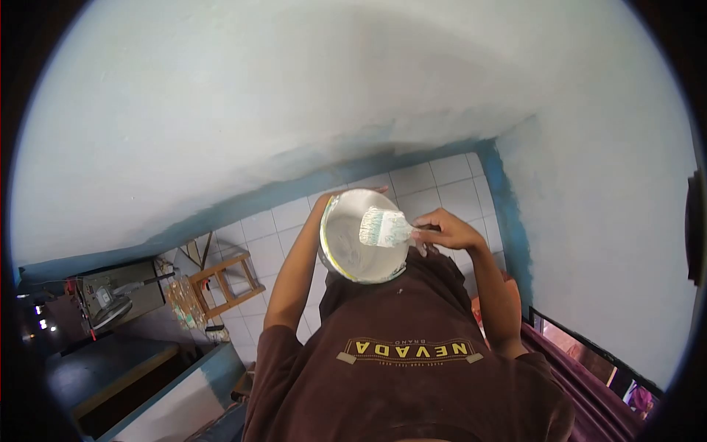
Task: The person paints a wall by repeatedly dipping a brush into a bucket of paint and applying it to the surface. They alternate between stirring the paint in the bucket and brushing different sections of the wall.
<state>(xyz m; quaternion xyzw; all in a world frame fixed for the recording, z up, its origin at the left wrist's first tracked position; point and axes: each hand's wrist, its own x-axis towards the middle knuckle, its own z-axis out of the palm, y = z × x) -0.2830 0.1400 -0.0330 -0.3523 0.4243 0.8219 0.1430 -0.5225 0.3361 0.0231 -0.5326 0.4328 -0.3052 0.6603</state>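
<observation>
- Head view: a paint-coated brush (384, 227) is held over the mouth of a white bucket (343, 243), both near the centre of the frame.
- The brush handle is pinched between the thumb and fingers of the right hand (451, 229), right of centre.
- The bucket appears to be supported by the left hand (322, 203), mostly hidden at its upper left; how firmly that grip is closed cannot be told.
- Should that hold slacken or the bucket be tipped, any contents could be spilled onto the tiled floor (414, 179).
- Were the coated bristles swung past the rim, the brown shirt (412, 317) at lower centre could be spattered.
- A slick handle might be let slip.
</observation>
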